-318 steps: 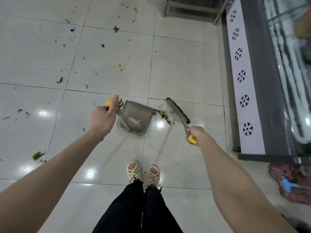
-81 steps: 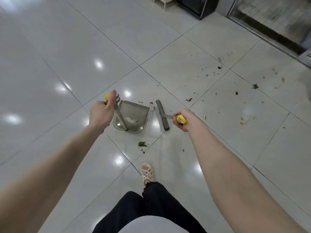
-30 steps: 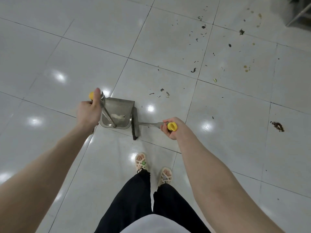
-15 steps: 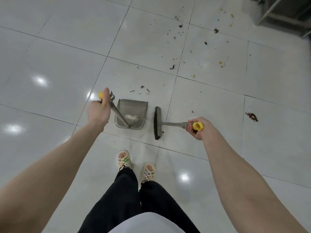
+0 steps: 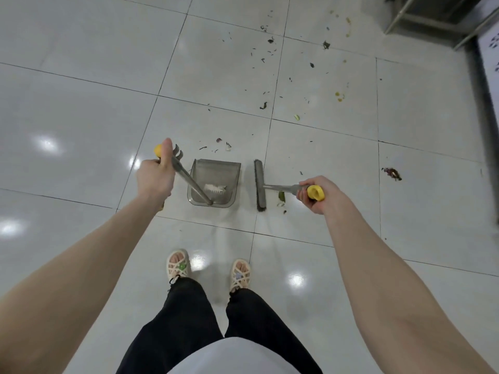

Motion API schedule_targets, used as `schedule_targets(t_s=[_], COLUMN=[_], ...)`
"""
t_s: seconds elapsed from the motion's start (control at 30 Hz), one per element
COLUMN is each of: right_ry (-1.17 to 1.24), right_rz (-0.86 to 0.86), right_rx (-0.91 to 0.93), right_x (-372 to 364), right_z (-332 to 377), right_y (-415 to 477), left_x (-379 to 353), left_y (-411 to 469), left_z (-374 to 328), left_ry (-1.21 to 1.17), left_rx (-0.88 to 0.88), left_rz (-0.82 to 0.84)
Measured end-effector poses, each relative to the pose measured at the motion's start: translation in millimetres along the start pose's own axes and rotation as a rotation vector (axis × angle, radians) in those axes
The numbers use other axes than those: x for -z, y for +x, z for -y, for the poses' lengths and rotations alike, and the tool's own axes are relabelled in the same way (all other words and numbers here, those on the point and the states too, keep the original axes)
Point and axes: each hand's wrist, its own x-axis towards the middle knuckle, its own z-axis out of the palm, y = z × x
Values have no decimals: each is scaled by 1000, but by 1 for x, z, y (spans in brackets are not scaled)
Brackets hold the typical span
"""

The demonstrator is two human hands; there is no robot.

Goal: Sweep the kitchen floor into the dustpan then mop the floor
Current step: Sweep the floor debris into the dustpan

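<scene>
Fingers [image 5: 303, 196] of my right hand [image 5: 320, 195] are curling tightly round the top of the broom handle [image 5: 279, 187], just under its round yellow cap [image 5: 316, 193]. That handle is a slim grey metal rod, and it is running down to a long, narrow broom head [image 5: 259, 184] with dark bristles, which is resting on the floor [image 5: 81, 117] just right of the dustpan [image 5: 216, 179] without touching it.

My left hand [image 5: 155, 176] is gripping the dustpan handle [image 5: 189, 182], another grey rod, with my thumb lying straight up along it towards a second yellow cap [image 5: 157, 150]. Curved comb teeth [image 5: 178, 153] are sticking out beside my thumb. The dustpan is standing on the floor ahead of my feet; it is a smoky, see-through plastic scoop, squarish with rounded corners, and a pale fluffy clump [image 5: 214, 188] is lying inside it.

Large glossy white tiles with thin dark grout lines are reflecting the ceiling lights. Small dark leaf scraps [image 5: 264, 105] and yellow bits [image 5: 339, 94] are lying scattered further ahead, a green leaf piece [image 5: 281, 196] is sitting just right of the broom head, and a dark red scrap [image 5: 391, 172] is lying well off to the right. I am wearing cream strappy sandals [image 5: 178, 265] and black trousers [image 5: 189, 314]. Pale metal frame legs [image 5: 399, 14] are showing at the top right corner.
</scene>
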Motion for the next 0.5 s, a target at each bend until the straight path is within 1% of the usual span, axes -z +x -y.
schedule_targets(t_s=[0.17, 0.5], right_ry=[-5, 48], right_rz=[46, 116], right_rx=[-31, -100], right_x=[-56, -230], right_z=[-22, -79], right_y=[1, 10], left_x=[47, 180], left_y=[24, 110], left_z=[10, 21], left_ry=[10, 53], left_rx=[-8, -32], left_rz=[-26, -19])
